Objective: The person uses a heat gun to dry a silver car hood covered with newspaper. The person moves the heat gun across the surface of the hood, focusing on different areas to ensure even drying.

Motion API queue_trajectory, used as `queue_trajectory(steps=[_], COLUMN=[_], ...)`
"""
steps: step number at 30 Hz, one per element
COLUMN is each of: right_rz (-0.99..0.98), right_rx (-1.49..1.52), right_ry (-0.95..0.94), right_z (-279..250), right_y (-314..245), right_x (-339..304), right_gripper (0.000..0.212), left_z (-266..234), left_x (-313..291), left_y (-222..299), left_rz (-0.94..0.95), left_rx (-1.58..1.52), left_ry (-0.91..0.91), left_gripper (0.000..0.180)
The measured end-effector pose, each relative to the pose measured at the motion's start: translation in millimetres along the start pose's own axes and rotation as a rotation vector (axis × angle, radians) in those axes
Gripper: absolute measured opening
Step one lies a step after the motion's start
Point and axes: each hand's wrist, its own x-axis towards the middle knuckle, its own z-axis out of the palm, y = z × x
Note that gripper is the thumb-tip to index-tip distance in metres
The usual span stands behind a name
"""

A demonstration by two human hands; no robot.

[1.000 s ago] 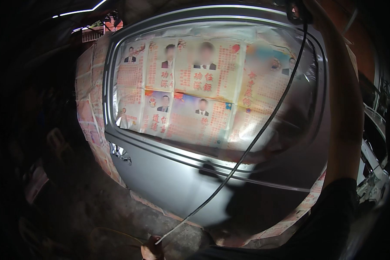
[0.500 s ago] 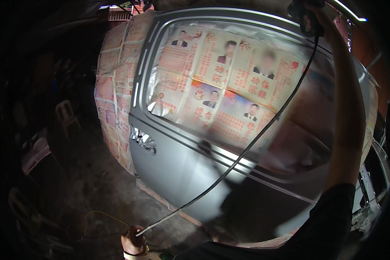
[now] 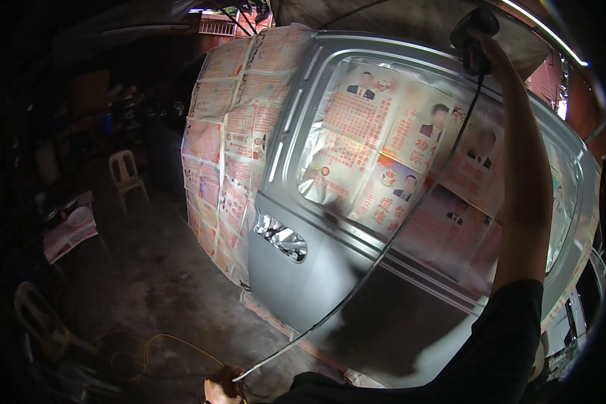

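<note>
Raised high at the upper right, my right hand [image 3: 486, 46] is wrapped round the grip of a dark, pistol-shaped tool that looks like a spray gun [image 3: 475, 28]. A dark hose [image 3: 390, 246] runs from the base of its grip diagonally down to the lower left. There my left hand [image 3: 223, 386] is closed round the hose, low and partly cut off by the frame edge. Beyond the hose stands a grey vehicle body [image 3: 293, 283], its windows covered with printed paper sheets [image 3: 360, 111] and clear film. The tool is near the vehicle's upper edge; whether they touch, I cannot tell.
More paper sheets [image 3: 239, 108] wrap the vehicle's left end. A pale plastic chair [image 3: 126, 176] stands on the concrete floor [image 3: 161, 269] at left, another chair [image 3: 40, 310] nearer. A small table [image 3: 71, 236] holds a bowl. A yellow cord [image 3: 172, 337] lies near my left hand.
The view has swung left, so the vehicle sits further right and more of its wrapped end shows. My right hand still holds the tool high; my left hand still holds the hose.
</note>
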Motion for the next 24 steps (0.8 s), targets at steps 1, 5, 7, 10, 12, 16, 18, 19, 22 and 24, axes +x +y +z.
queue_trajectory(steps=[1,5,7,10,12,16,18,19,22,24], right_rz=[-0.014,-0.032,-0.059,-0.075,-0.038,-0.069,-0.014,0.013,0.028,0.035], right_rx=[-0.007,0.030,0.053,0.109,0.108,0.157,0.168,0.173,0.197,0.201], right_ry=[-0.026,-0.029,-0.031,-0.010,-0.140,-0.042,-0.038,-0.037,0.012,-0.010], right_z=[14,58,72,129,140,182,204,217,265,284], right_y=[-1,2,7,7,12,37,37,36,34,35], right_x=[4,20,33,42,53,103,112,118,115,126], right_gripper=[0.041,0.042,0.041,0.039,0.038,0.040,0.039,0.039,0.037,0.036], left_z=[-7,-18,-14,-20,-26,-24,-18,-19,-20,-21], left_x=[5,29,36,52,66,90,99,104,116,126], left_y=[-1,-16,-32,-41,-39,-54,-62,-67,-71,-72], left_rz=[-0.021,0.002,-0.022,0.008,-0.001,-0.049,-0.021,-0.041,-0.120,-0.164], left_rx=[-0.016,-0.025,-0.033,-0.039,-0.033,0.007,0.038,0.055,0.100,0.104], left_ry=[-0.016,0.008,0.006,0.063,0.054,0.117,0.196,0.182,0.159,0.146], left_gripper=[0.015,0.017,0.017,0.015,0.011,0.008,0.010,0.010,0.011,0.012])
